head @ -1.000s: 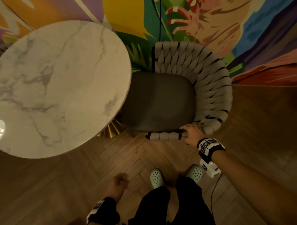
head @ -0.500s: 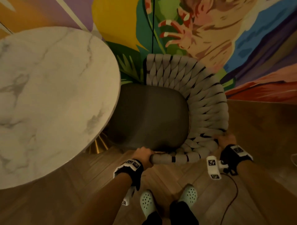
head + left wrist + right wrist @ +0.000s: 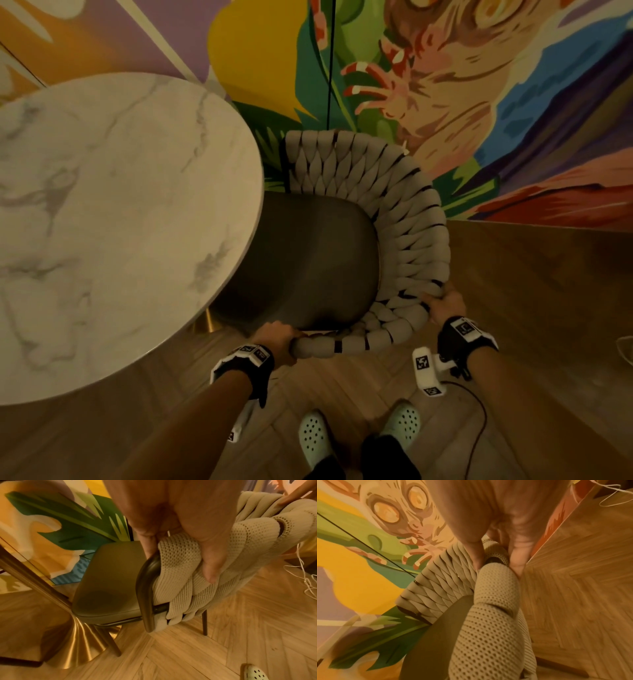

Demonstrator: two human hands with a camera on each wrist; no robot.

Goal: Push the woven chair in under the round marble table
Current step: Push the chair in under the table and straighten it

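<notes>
We gripped the woven chair [image 3: 394,219] beside the round marble table [image 3: 113,222]: left hand [image 3: 275,339] clamped on its armrest end, right hand [image 3: 445,308] clamped on its backrest rim.

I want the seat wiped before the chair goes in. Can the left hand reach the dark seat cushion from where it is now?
Probably yes: the left hand grips the woven chair's armrest end beside the seat cushion, whose near part lies uncovered. The marble table overhangs only the far edge.
</notes>
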